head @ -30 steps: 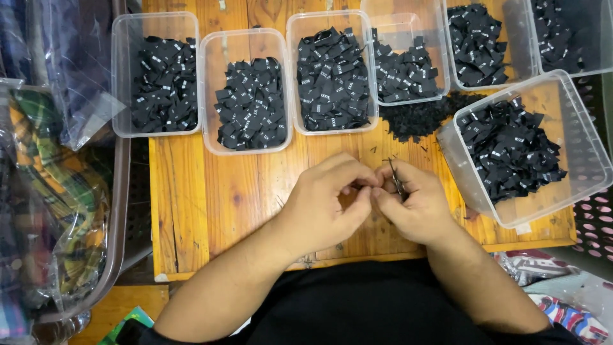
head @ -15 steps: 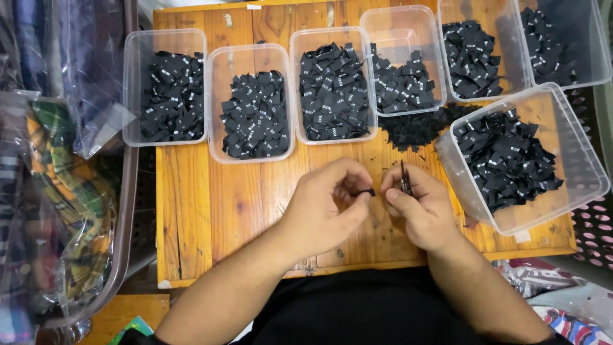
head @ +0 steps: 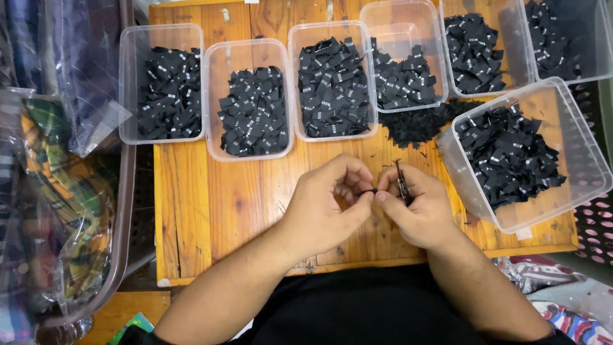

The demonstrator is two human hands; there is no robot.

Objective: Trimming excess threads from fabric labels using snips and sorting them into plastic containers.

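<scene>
Pinching point: both hands meet over the bare wooden tabletop (head: 211, 211), just in front of the clear plastic tub third from the left (head: 332, 80), the landmark for all that follows.
Left hand (head: 322, 211): fingers curled in narrow, thumb and fingertips closed on a small black fabric label (head: 368, 191).
Right hand (head: 418, 214): thumb tip pressed to the same label, the other fingers wrapped around small dark metal snips (head: 402, 182) whose tips stick up towards the landmark tub.
Label's place: held between the two thumbs, in front of and slightly right of the landmark tub, above the wood and not resting on it.
Neighbours: to the left of the landmark tub, two more clear tubs of black labels (head: 255, 108); to its right, further tubs and a loose heap of black scraps (head: 415, 124) on the wood; farther right and nearer the person, a large tilted clear tub of labels (head: 511, 156).
Risk, slipping: the label is tiny and mostly hidden by the fingers; a loosened pinch could, I judge, drop it among the loose scraps, where it would be hard to tell apart.
Risk, blades: the snips sit very close to the left fingertips; a hasty squeeze could nick skin or cut the label crookedly.
Risk, mixing: the tubs look alike, so a label could land in the wrong one.
Risk, tilted tub: it overhangs the table's right edge; an elbow nudge might spill it.
</scene>
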